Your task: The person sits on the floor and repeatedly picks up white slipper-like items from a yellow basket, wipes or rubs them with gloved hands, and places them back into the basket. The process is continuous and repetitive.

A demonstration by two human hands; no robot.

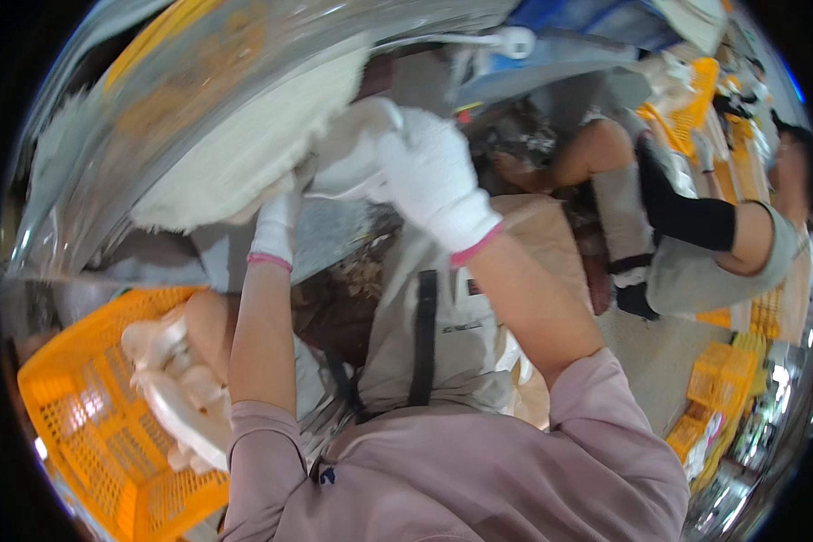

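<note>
My right hand, in a white knit glove with a pink cuff, is closed round a smooth, pale, curved piece whose kind I cannot make out. My left hand, gloved the same way, grips the near left end of that piece; its fingertips are partly hidden. Just beyond the hands stands a large cream buffing wheel with a frayed edge. The piece is held right at the wheel's edge, and motion blur hides whether they touch.
Clear plastic sheeting hangs round the wheel. An orange crate at the left holds several glossy white pieces. A grey apron covers my lap. At the right sits a co-worker with a black sleeve; more orange crates stand beyond.
</note>
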